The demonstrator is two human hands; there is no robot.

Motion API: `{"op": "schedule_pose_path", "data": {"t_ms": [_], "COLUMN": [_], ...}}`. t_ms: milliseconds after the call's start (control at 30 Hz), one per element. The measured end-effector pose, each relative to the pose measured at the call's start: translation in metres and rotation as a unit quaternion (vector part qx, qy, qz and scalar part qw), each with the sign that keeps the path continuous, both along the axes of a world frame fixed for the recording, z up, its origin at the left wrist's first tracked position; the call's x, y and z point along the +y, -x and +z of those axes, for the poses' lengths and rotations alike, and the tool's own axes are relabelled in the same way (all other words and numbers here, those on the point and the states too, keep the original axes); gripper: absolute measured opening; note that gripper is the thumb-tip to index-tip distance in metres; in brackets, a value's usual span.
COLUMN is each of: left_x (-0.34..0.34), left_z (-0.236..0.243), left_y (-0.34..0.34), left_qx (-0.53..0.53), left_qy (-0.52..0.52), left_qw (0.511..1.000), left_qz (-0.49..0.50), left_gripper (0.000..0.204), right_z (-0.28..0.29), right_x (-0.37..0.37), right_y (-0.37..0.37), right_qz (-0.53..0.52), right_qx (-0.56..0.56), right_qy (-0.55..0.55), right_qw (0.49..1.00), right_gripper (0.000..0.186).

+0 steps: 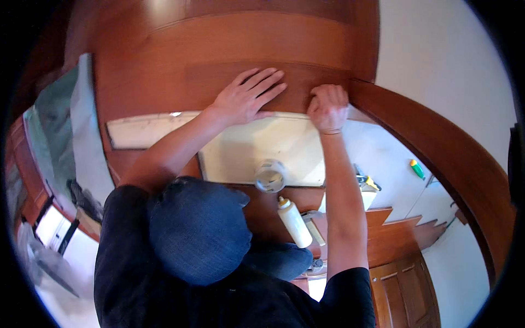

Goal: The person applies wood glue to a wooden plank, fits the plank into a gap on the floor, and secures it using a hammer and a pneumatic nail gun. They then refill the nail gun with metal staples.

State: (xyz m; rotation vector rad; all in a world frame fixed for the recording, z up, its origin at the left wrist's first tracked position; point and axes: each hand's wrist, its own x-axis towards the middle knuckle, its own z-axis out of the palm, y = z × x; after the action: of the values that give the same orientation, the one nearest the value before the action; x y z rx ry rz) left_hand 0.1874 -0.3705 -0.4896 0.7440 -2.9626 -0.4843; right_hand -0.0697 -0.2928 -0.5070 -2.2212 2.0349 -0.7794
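Note:
My left hand (pixel 249 95) lies flat and open on a reddish-brown wooden board (pixel 202 87), fingers spread, thumb at its lower edge. My right hand (pixel 328 106) has its fingers curled on that board near the right corner, beside a curved wooden skirting (pixel 415 123); its fingertips are partly hidden. Below the board is a cream-coloured recessed surface (pixel 229 153) with a clear roll (pixel 270 175) on it. Lower down, a white squeeze bottle (pixel 295 223) lies beside a light flat strip (pixel 315 232), between my knee and right forearm.
A green-and-yellow handled tool (pixel 416 168) and another yellow-handled tool (pixel 371 182) lie at the right. Grey-green sheeting (pixel 60 115) is at the left. Stepped wooden edges (pixel 383 235) and a panelled door (pixel 404 295) show lower right, with a white wall (pixel 437 44) above.

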Motion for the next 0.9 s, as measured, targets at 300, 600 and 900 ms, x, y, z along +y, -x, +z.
{"op": "schedule_pose_path", "data": {"t_ms": [300,600,900], "left_x": [-0.002,0.005,0.018], "left_z": [-0.001,-0.009,-0.009], "left_y": [0.0,0.009,0.013], "left_qx": [-0.027,-0.075,-0.035], "left_qy": [0.0,0.067,0.124], "left_qw": [1.0,0.995,0.991], "left_qz": [-0.012,0.001,0.026], "left_gripper": [0.078,0.076,0.073], "right_z": [0.034,0.112,0.128], "right_x": [0.047,0.357,0.441], "right_y": [-0.021,-0.079,-0.016], "right_qz": [-0.084,-0.329,-0.407], "right_qx": [-0.172,-0.23,-0.067], "right_qy": [-0.034,-0.225,-0.264], "right_qw": [0.981,0.888,0.872], "right_gripper": [0.021,0.02,0.032]}}
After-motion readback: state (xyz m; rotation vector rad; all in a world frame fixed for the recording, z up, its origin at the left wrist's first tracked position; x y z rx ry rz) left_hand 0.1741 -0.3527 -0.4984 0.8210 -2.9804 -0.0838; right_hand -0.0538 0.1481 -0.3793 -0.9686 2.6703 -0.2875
